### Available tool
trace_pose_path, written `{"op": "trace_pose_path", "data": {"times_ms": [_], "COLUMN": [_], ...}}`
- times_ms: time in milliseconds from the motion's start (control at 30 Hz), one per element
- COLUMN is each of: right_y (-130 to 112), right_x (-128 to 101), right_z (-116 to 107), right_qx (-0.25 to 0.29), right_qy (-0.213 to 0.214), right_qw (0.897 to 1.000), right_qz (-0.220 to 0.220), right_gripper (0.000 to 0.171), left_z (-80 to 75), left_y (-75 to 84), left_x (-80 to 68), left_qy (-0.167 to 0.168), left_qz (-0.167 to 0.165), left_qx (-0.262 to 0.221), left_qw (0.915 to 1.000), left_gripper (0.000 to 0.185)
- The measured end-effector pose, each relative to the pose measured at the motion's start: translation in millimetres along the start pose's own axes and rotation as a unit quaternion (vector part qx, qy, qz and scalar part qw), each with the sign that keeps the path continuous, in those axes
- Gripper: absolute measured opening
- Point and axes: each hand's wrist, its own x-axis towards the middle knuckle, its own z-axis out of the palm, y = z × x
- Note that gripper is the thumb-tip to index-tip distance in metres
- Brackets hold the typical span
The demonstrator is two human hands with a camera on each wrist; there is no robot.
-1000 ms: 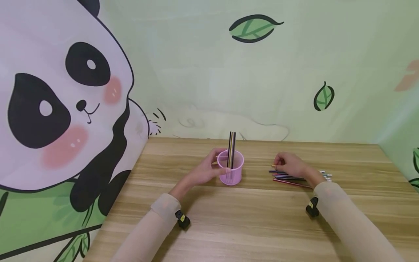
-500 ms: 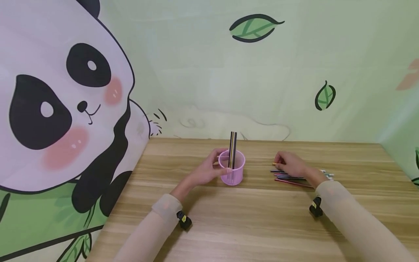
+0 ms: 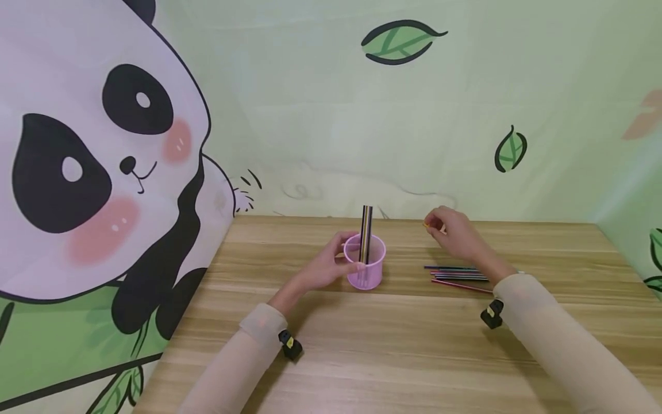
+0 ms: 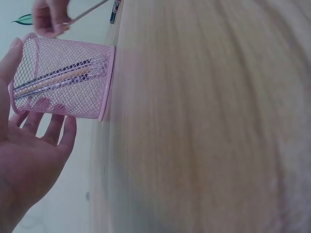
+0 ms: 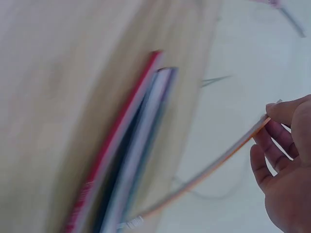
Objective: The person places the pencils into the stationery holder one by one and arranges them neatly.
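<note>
A: Count at this instant?

B: One pink mesh cup [image 3: 365, 267] stands upright on the wooden table [image 3: 393, 345], left of centre. Pencils in the cup [image 3: 366, 233] — I make out three or so in the left wrist view, standing close together; the exact number I cannot tell.

A: Hands?

B: Two. The left hand [image 3: 331, 267] is spread around the cup's left side, fingers fairly straight and resting on the mesh, thumb near the rim. The right hand [image 3: 451, 230] is raised above the table, right of the cup, pinching one orange pencil [image 5: 214, 167] by its end between thumb and fingertips [image 5: 279, 110] — one pencil only.

A: And the loose ones?

B: A pile of pencils [image 3: 457, 275] lies flat on the table below the right hand, well apart from the cup, all roughly parallel. Roughly five or six show in the head view, one red at the near edge; the forearm hides their right ends.
</note>
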Motion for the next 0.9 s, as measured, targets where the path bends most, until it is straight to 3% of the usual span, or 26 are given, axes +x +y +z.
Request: {"op": "trace_pose_path", "data": {"times_ms": [367,600,900], "right_y": [-59,-86,-110], "right_x": [22,30,33], "right_z": [-35,-48,-56], "right_qx": [0.066,0.121,0.199], "right_qy": [0.076,0.081,0.093], "right_qw": [0.994,0.989,0.974], "right_qz": [-0.029,-0.034,-0.06], "right_gripper": [0.009,0.012,0.012], "left_z": [-0.9,-0.2,0.3], "left_y": [1.7,2.0,1.0], "left_x": [-0.8,-1.3,0.4], "left_qy": [-0.001,0.002,0.0], "left_qz": [-0.004,-0.003,0.009], "left_qx": [-0.009,-0.022,-0.025], "left_qw": [0.9999,0.9998,0.9997], "left_gripper": [0.077,0.078,0.076]}}
